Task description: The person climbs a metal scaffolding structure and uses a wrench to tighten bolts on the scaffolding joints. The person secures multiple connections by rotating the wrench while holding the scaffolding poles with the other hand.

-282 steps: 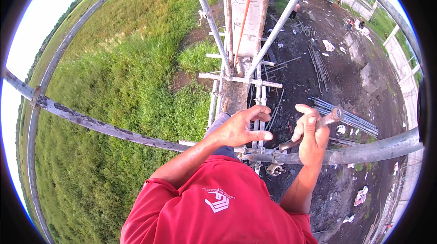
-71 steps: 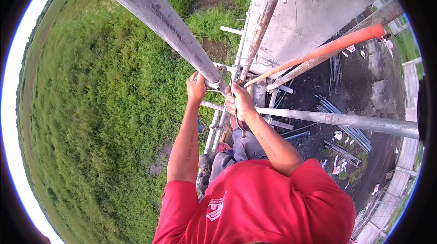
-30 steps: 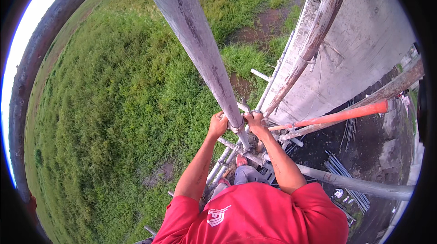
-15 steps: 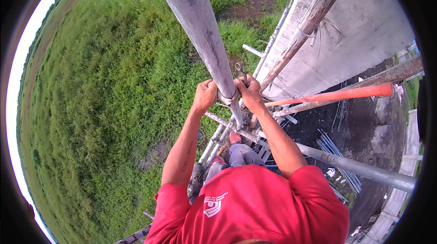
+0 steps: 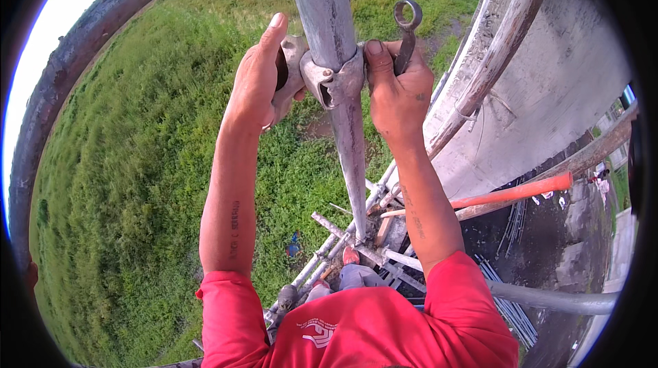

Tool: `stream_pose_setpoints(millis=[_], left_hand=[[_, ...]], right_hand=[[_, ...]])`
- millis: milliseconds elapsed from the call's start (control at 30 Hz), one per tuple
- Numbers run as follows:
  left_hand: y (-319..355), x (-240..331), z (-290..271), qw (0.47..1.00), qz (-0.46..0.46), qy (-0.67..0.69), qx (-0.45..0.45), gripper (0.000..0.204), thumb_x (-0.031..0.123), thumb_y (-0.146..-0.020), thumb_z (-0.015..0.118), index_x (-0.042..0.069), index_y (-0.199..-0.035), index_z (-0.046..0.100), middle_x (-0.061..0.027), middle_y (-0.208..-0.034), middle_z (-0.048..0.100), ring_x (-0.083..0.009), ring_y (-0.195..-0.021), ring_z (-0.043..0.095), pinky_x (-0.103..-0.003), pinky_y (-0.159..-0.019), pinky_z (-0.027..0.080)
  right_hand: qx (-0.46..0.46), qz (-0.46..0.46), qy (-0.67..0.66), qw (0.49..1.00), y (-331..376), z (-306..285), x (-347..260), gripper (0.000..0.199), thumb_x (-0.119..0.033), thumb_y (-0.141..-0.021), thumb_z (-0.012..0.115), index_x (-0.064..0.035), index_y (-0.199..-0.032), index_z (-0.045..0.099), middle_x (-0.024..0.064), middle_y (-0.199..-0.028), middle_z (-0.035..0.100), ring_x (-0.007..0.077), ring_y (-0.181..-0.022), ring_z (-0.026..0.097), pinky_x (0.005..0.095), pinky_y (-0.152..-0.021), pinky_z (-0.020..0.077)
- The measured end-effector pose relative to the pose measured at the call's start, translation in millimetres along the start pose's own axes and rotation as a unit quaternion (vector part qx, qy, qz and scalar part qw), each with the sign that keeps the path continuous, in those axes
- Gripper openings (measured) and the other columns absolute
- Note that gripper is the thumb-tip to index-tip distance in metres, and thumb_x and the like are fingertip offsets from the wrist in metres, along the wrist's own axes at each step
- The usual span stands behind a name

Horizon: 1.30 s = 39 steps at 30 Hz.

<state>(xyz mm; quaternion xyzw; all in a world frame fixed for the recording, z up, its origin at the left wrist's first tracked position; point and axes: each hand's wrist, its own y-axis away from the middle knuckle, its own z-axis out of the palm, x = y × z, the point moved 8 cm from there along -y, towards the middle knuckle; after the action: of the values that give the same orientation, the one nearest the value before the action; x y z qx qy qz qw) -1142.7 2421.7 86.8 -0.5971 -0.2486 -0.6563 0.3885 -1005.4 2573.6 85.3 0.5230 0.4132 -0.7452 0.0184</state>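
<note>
A steel scaffold tube (image 5: 319,15) rises upright in front of me. Around it sits a grey metal scaffold coupler (image 5: 336,78), its other half jutting out to the left. My left hand (image 5: 253,83) cups that left half, thumb stretched upward and fingers mostly hidden behind the metal. On the opposite side, my right hand (image 5: 403,97) presses its thumb against the coupler while gripping a dark ring spanner (image 5: 407,21). The spanner's ring end points up above the fist; its other end is hidden.
A rusty tube (image 5: 58,80) curves along the upper left. At right, a leaning pole (image 5: 493,59) stands before a concrete wall (image 5: 541,73). An orange tube (image 5: 514,191) and a grey rail (image 5: 555,299) cross at lower right. My feet are on scaffolding high above grass (image 5: 137,183).
Both hands and the coupler have moved up the tube, closer to me. The spanner has come up with my right hand, and the view has tilted upward.
</note>
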Motion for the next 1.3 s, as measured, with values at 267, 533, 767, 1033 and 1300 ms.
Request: stream_pose_setpoints(millis=[267,533,767,1033,1300], left_hand=[[9,59,-15,0.987,0.081,-0.054,-0.129,0.053,0.042,-0.102,0.058,-0.004,-0.13,0.06,-0.014,-0.107,0.071,-0.0218,-0.098,0.07,-0.036,-0.087,0.06],[11,100,-38,0.953,0.194,-0.219,0.079,0.026,0.02,-0.1,0.064,-0.002,-0.115,0.064,-0.0056,-0.092,0.068,-0.0156,-0.094,0.069,-0.035,-0.084,0.059],[-3,89,-16,0.973,0.16,0.16,0.045,0.02,0.025,-0.101,0.064,0.005,-0.1,0.061,-0.0042,-0.093,0.063,-0.0226,-0.081,0.068,-0.038,-0.073,0.06],[-32,74,30,0.994,0.099,0.032,-0.038,0.032,0.017,-0.105,0.055,-0.006,-0.126,0.06,-0.0122,-0.1,0.07,-0.0167,-0.088,0.069,-0.034,-0.076,0.06],[-28,81,29,0.986,0.155,0.028,0.048,0.032,0.02,-0.109,0.045,-0.006,-0.112,0.063,-0.0107,-0.088,0.069,-0.014,-0.073,0.067,-0.034,-0.064,0.058]], right_hand=[[0.031,-0.12,0.013,0.992,-62,23,-64,0.029,-0.022,-0.099,0.066,0.0009,-0.08,0.064,0.0038,-0.061,0.058,0.0136,-0.056,0.051,0.034,-0.055,0.0415],[0.025,-0.097,0.003,0.995,-56,24,-43,0.033,-0.026,-0.1,0.065,-0.0007,-0.08,0.06,0.0017,-0.066,0.058,0.0111,-0.062,0.05,0.0322,-0.057,0.0407],[0.02,-0.072,-0.078,0.994,-49,24,-32,0.033,-0.028,-0.101,0.065,-0.002,-0.083,0.056,-0.0004,-0.068,0.056,0.0101,-0.064,0.048,0.0306,-0.059,0.0409],[0.004,-0.157,0.027,0.987,-20,7,-73,0.036,-0.034,-0.098,0.069,-0.002,-0.086,0.058,0.0004,-0.063,0.055,0.0105,-0.056,0.043,0.0295,-0.054,0.0394],[-0.022,-0.245,0.242,0.939,-18,8,-88,0.03,-0.027,-0.096,0.068,-0.001,-0.087,0.056,0.0188,-0.072,0.064,0.0352,-0.064,0.063,0.0453,-0.059,0.0473]])
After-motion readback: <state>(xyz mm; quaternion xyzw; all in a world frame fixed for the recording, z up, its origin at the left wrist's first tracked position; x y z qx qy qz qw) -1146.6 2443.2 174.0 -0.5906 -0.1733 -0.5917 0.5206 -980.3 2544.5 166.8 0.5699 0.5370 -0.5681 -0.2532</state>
